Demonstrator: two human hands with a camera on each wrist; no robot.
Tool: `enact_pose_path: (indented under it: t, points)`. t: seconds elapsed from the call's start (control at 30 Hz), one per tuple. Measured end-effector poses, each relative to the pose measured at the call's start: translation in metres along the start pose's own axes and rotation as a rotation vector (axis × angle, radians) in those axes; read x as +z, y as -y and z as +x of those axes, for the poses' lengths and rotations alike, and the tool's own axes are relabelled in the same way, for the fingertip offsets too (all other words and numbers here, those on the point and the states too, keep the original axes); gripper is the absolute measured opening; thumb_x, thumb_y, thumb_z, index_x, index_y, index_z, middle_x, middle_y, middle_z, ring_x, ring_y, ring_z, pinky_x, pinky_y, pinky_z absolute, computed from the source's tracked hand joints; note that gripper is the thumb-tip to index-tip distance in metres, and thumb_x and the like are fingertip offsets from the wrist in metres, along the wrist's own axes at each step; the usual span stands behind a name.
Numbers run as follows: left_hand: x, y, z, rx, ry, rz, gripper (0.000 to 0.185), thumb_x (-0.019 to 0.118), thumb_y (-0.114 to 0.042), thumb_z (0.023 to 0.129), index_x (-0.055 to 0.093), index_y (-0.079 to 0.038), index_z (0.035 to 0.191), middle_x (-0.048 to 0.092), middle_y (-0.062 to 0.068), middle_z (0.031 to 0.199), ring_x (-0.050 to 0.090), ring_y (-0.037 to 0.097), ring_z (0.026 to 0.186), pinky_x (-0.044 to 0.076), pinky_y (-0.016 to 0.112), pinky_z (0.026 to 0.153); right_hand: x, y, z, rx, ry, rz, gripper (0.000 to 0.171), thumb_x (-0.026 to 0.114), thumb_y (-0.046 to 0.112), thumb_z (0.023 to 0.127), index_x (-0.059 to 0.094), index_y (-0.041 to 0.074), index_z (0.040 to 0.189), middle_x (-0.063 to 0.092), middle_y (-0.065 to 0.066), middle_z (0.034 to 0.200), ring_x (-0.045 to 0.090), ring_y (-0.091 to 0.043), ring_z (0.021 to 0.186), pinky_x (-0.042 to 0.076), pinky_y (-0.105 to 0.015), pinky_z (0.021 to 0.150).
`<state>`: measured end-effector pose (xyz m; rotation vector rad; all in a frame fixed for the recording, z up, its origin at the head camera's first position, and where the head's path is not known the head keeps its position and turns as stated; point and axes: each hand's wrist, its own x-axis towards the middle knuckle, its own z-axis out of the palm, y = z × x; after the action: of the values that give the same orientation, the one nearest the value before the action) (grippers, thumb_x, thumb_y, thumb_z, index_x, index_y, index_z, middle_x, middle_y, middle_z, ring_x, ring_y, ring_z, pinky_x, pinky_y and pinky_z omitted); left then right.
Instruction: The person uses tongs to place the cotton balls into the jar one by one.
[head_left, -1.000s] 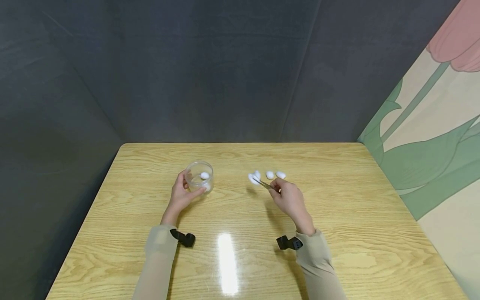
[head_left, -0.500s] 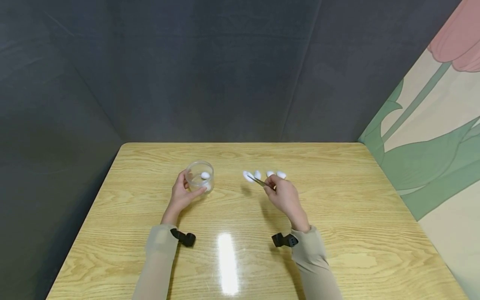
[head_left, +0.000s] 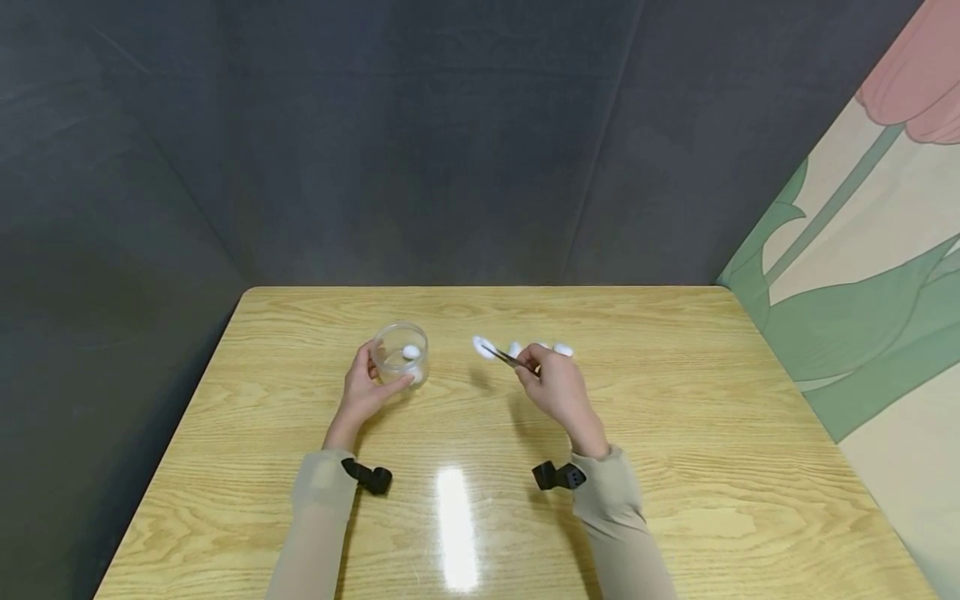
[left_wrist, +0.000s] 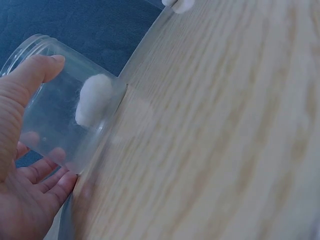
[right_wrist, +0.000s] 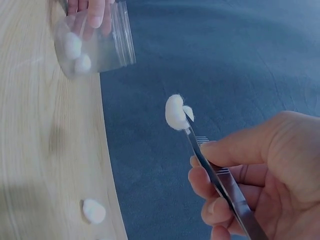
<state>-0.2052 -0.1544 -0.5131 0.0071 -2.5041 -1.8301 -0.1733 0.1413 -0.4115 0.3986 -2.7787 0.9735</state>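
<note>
Wooden table [head_left: 675,467], clear jar [head_left: 400,353] gripped by left hand [head_left: 363,388].
Right hand [head_left: 558,392] pinches tweezers [head_left: 504,357]; their cotton ball [head_left: 483,347] has moved nearer the jar.

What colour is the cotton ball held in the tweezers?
White. The cotton ball at the tip of the tweezers shows best in the right wrist view.

The right hand [right_wrist: 260,175] pinches tweezers [right_wrist: 220,182] gripping a cotton ball [right_wrist: 174,112] above the table [right_wrist: 45,150].
</note>
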Motion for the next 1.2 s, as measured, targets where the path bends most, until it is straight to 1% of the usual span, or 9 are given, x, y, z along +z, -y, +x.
enact_pose_path:
  t: [0.23, 0.43, 0.5, 0.6, 0.67, 0.73, 0.9, 1.07, 1.2]
  points:
    - [0.000, 0.000, -0.001, 0.008, 0.009, -0.015, 0.087, 0.080, -0.018, 0.075, 0.029, -0.007, 0.144, 0.041, 0.021, 0.134, 0.044, 0.034, 0.114, 0.035, 0.049, 0.098, 0.002, 0.007, 0.002, -0.003, 0.001, 0.010, 0.005, 0.066, 0.005, 0.085, 0.063, 0.007, 0.081, 0.062, -0.003, 0.073, 0.043, -0.011, 0.053, 0.034, -0.026, 0.049]
    - [0.000, 0.002, -0.003, 0.077, -0.019, 0.004, 0.086, 0.081, -0.027, 0.074, 0.033, -0.006, 0.142, 0.044, 0.021, 0.130, 0.046, 0.033, 0.109, 0.038, 0.048, 0.093, 0.004, 0.013, 0.005, -0.018, -0.004, 0.017, 0.005, 0.066, 0.004, 0.085, 0.063, 0.006, 0.081, 0.063, -0.004, 0.074, 0.043, -0.010, 0.052, 0.034, -0.025, 0.047]
    - [0.001, 0.002, -0.003, 0.087, -0.023, 0.007, 0.086, 0.081, -0.028, 0.073, 0.033, -0.006, 0.142, 0.044, 0.021, 0.129, 0.046, 0.033, 0.108, 0.038, 0.048, 0.092, 0.004, 0.014, 0.005, -0.018, -0.005, 0.023, 0.005, 0.066, 0.004, 0.085, 0.063, 0.006, 0.081, 0.064, -0.004, 0.074, 0.044, -0.010, 0.051, 0.035, -0.025, 0.047]
    - [0.001, 0.001, -0.002, 0.068, -0.015, 0.003, 0.086, 0.080, -0.024, 0.074, 0.032, -0.007, 0.143, 0.043, 0.021, 0.131, 0.046, 0.034, 0.110, 0.037, 0.049, 0.094, 0.005, 0.016, 0.006, -0.015, -0.001, 0.030, 0.005, 0.065, 0.005, 0.085, 0.063, 0.006, 0.081, 0.063, -0.004, 0.074, 0.044, -0.010, 0.051, 0.035, -0.026, 0.047]
    - [0.000, 0.001, -0.001, 0.038, 0.005, -0.015, 0.087, 0.080, -0.019, 0.075, 0.029, -0.007, 0.144, 0.041, 0.021, 0.134, 0.044, 0.034, 0.114, 0.035, 0.049, 0.098, 0.006, 0.017, 0.007, -0.017, 0.000, 0.034, 0.004, 0.065, 0.005, 0.085, 0.063, 0.006, 0.082, 0.063, -0.004, 0.074, 0.045, -0.010, 0.051, 0.036, -0.026, 0.047]
    - [-0.001, -0.010, -0.005, 0.021, 0.015, -0.017, 0.085, 0.078, -0.014, 0.077, 0.027, -0.004, 0.145, 0.039, 0.024, 0.136, 0.043, 0.036, 0.116, 0.034, 0.050, 0.099, 0.007, 0.019, 0.008, -0.019, -0.004, 0.036, 0.004, 0.065, 0.005, 0.085, 0.064, 0.006, 0.082, 0.063, -0.004, 0.074, 0.045, -0.010, 0.051, 0.036, -0.026, 0.047]
    - [-0.003, -0.040, -0.019, 0.019, 0.019, -0.011, 0.080, 0.074, -0.005, 0.078, 0.027, 0.004, 0.142, 0.038, 0.030, 0.134, 0.042, 0.038, 0.115, 0.033, 0.051, 0.098, 0.009, 0.022, 0.011, -0.024, -0.006, 0.046, 0.005, 0.066, 0.005, 0.085, 0.064, 0.006, 0.081, 0.064, -0.004, 0.074, 0.046, -0.010, 0.051, 0.037, -0.026, 0.047]
    - [-0.004, -0.042, -0.019, 0.017, 0.020, -0.013, 0.080, 0.075, -0.005, 0.078, 0.027, 0.004, 0.142, 0.039, 0.029, 0.134, 0.042, 0.038, 0.115, 0.033, 0.051, 0.099, 0.009, 0.026, 0.012, -0.018, 0.013, 0.068, 0.005, 0.065, 0.006, 0.087, 0.063, 0.006, 0.082, 0.064, -0.004, 0.074, 0.049, -0.010, 0.053, 0.038, -0.026, 0.047]
    - [-0.003, -0.034, -0.015, 0.013, 0.023, -0.016, 0.082, 0.075, -0.006, 0.078, 0.027, 0.003, 0.143, 0.038, 0.029, 0.135, 0.042, 0.038, 0.115, 0.033, 0.051, 0.098, 0.010, 0.027, 0.013, -0.017, 0.021, 0.078, 0.005, 0.065, 0.006, 0.087, 0.063, 0.006, 0.082, 0.064, -0.004, 0.074, 0.051, -0.011, 0.054, 0.040, -0.026, 0.048]
